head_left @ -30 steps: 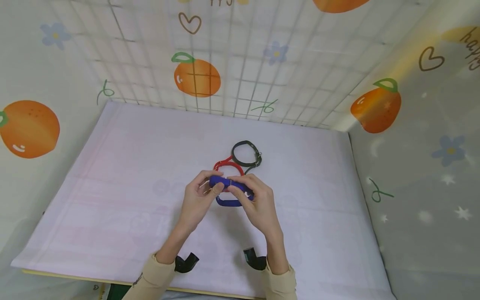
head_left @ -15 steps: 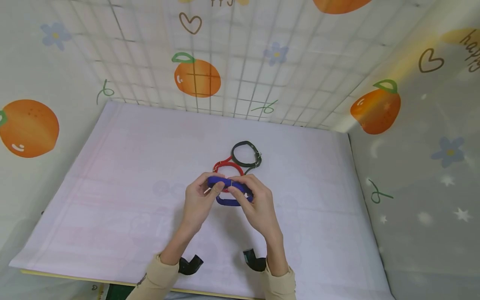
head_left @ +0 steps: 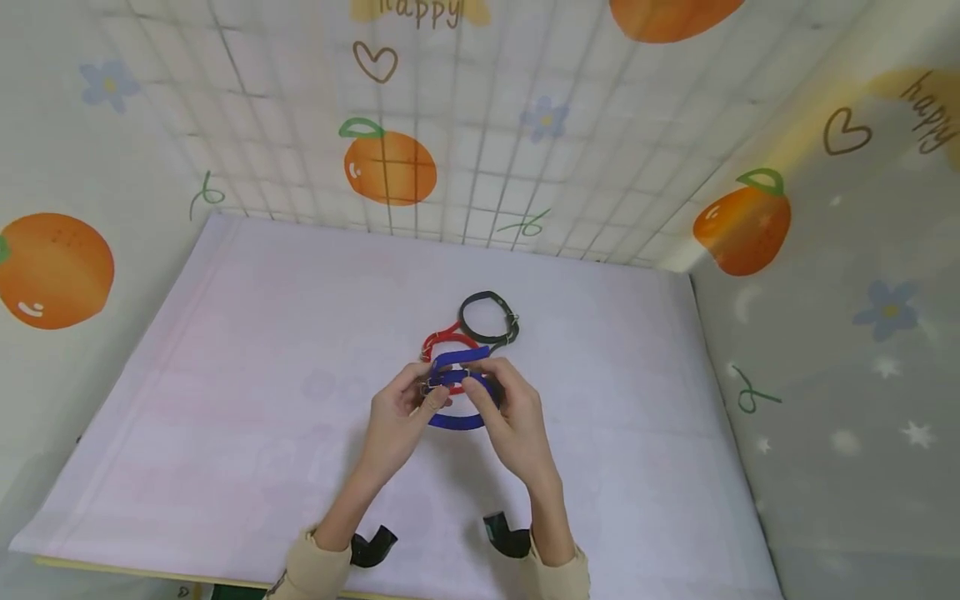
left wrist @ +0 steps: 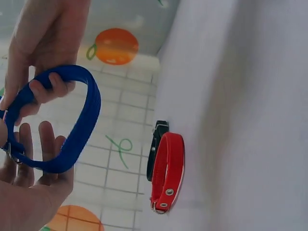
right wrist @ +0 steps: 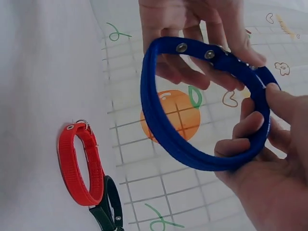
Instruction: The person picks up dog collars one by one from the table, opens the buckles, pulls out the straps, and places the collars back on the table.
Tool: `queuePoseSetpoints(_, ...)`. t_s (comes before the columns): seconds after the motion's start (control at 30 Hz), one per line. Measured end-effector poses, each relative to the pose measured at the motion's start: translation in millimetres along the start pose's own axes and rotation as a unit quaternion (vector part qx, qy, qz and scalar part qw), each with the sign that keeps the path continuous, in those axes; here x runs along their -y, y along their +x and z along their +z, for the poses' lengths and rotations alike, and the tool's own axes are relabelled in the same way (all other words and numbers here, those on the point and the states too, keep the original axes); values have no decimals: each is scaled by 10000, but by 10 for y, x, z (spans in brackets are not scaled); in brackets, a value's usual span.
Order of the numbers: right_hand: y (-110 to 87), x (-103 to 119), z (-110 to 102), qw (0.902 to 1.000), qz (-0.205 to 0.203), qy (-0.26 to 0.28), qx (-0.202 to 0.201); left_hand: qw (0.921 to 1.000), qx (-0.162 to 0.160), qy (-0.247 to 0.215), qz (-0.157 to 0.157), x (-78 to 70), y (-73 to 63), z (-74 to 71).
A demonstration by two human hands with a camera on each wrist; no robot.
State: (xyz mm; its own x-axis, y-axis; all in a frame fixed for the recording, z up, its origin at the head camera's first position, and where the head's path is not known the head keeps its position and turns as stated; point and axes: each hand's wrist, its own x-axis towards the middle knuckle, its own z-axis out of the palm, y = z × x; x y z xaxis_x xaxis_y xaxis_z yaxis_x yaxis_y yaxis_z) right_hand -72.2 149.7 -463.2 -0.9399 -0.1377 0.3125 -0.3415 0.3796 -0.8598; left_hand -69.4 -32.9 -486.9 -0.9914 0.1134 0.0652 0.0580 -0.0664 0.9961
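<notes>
Both hands hold a blue buckled collar [head_left: 457, 422], bent into a loop above the table. My left hand [head_left: 396, 417] pinches it beside the metal buckle [left wrist: 13, 153], thumb towards me. On the other side, my right hand [head_left: 517, 421] has its thumb on the strap and its fingers curled through the loop. The strap's free end [head_left: 468, 356] sticks up over the buckle part in the head view. Metal eyelets [right wrist: 209, 54] line the strap between the hands in the right wrist view.
Beyond the hands, a red collar [right wrist: 67, 168] and a dark green collar [head_left: 461, 318] lie on the white-covered table [head_left: 262, 375]. A wire grid [head_left: 480, 167] behind a printed sheet stands along the back. Black curved pieces [head_left: 508, 537] stick out beside both wrists.
The blue strap's free end has come up and away from the buckle part, where it was bunched between the thumbs. Both hands stay close together. The head view has tilted slightly upward.
</notes>
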Motion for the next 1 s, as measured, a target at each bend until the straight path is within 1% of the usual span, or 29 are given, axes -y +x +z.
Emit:
queuePoseSetpoints(0.07, -19, 0, 8, 9999, 84, 66, 17, 10000, -15, 0, -3, 18, -22, 7)
queuePoseSetpoints(0.13, -34, 0, 25, 9999, 111, 65, -22, 9999, -108, 71, 53, 27, -34, 20)
queuePoseSetpoints(0.2, -40, 2, 46, 9999, 94, -24, -137, 9993, -249, 248, 124, 30, -42, 35)
queuePoseSetpoints(0.23, -40, 4, 59, 9995, 54, -123, -274, 9986, -309, 383, 182, 33, -46, 43)
queuePoseSetpoints(0.3, -38, 14, 83, 9971, -101, -335, -673, 9962, -360, 720, 325, 32, -57, 56)
queuePoseSetpoints(0.37, -32, 31, 101, 9918, -323, -531, -1118, 9916, -355, 1114, 550, 23, -68, 64)
queuePoseSetpoints(0.4, -29, 44, 106, 9885, -456, -628, -1297, 9880, -329, 1346, 685, 18, -74, 66)
queuePoseSetpoints(0.43, -26, 54, 109, 9852, -612, -755, -1412, 9831, -312, 1594, 844, 12, -77, 69)
queuePoseSetpoints(0.47, -24, 65, 110, 9828, -773, -892, -1422, 9778, -296, 1824, 990, 8, -80, 71)
queuePoseSetpoints(0.5, -24, 76, 109, 9810, -924, -1062, -1336, 9721, -291, 2035, 1129, -1, -83, 70)
queuePoseSetpoints(0.53, -27, 82, 107, 9791, -1072, -1272, -1166, 9666, -282, 2218, 1251, -10, -87, 70)
queuePoseSetpoints(0.63, -44, 86, 102, 9750, -1329, -1709, -499, 9570, -226, 2529, 1402, -31, -95, 66)
queuePoseSetpoints(0.7, -59, 79, 96, 9746, -1332, -1792, -159, 9549, -180, 2606, 1408, -44, -100, 58)
queuePoseSetpoints(0.77, -64, 75, 90, 9779, -1245, -1677, 14, 9527, -130, 2678, 1430, -52, -98, 50)
queuePoseSetpoints(0.9, -58, 74, 73, 9836, -1123, -1405, 153, 9476, -49, 2772, 1588, -69, -86, 35)
queuePoseSetpoints(1.0, -56, 79, 60, 9855, -1060, -1308, 192, 9480, -31, 2708, 1674, -78, -74, 20)
